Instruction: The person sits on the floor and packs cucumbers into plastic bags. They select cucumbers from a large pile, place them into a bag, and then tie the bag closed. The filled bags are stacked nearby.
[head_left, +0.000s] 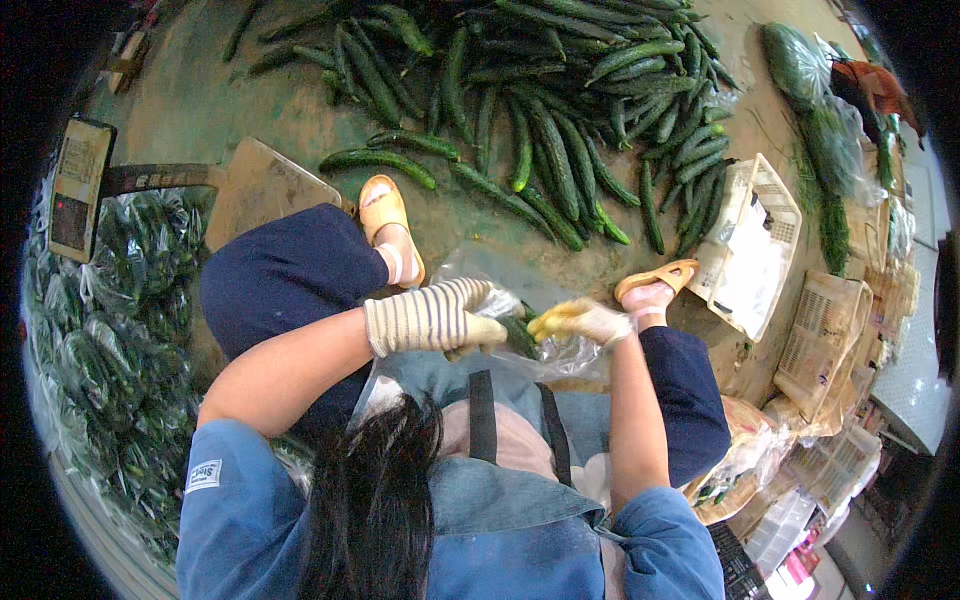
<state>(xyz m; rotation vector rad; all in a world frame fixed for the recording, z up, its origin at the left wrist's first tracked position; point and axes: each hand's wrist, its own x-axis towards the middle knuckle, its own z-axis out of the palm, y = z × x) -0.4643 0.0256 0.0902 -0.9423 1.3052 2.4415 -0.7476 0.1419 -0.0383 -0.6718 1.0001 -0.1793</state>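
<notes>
My left hand (431, 316), in a cream knit glove with dark stripes, grips part of a clear plastic bag (499, 302) above my lap. Green cucumbers (519, 335) show at the bag, between my two hands. My right hand (581, 322) wears a pale glove with yellow fingers and is blurred by motion. Its fingertips are at the cucumbers and the plastic; whether they close on anything is unclear. Loose film spreads below and in front of both hands. On the floor ahead lies a large heap of loose cucumbers (555, 150).
Bagged cucumbers (112, 337) are massed at my left, beside a platform scale with a display (79, 191) and a flat plate (262, 187). A white plastic crate (757, 240) stands tilted beyond my right foot. More crates (821, 341) and filled bags (802, 67) line the right side.
</notes>
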